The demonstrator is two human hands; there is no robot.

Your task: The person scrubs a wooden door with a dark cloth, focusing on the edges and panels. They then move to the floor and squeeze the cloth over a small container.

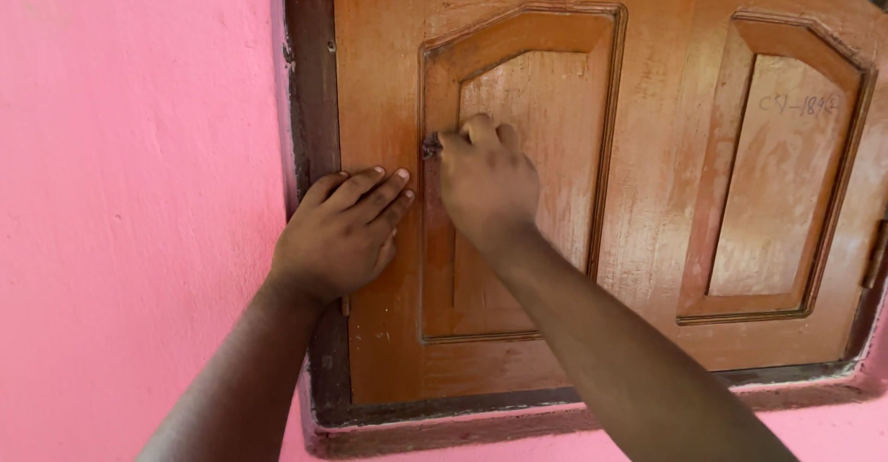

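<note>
Fingers of the right hand are curling together, pinching a small dark metal piece that is sticking out at the left edge of the raised panel on the orange wooden shutter; the knuckles are hiding most of that piece, so its shape is not showing. Lying flat with its fingers together, the left hand is pressing on the shutter's left edge, overlapping the dark brown frame. A second raised panel is sitting toward the shutter's right edge. Pink wall is running along the frame's left and bottom sides.
</note>
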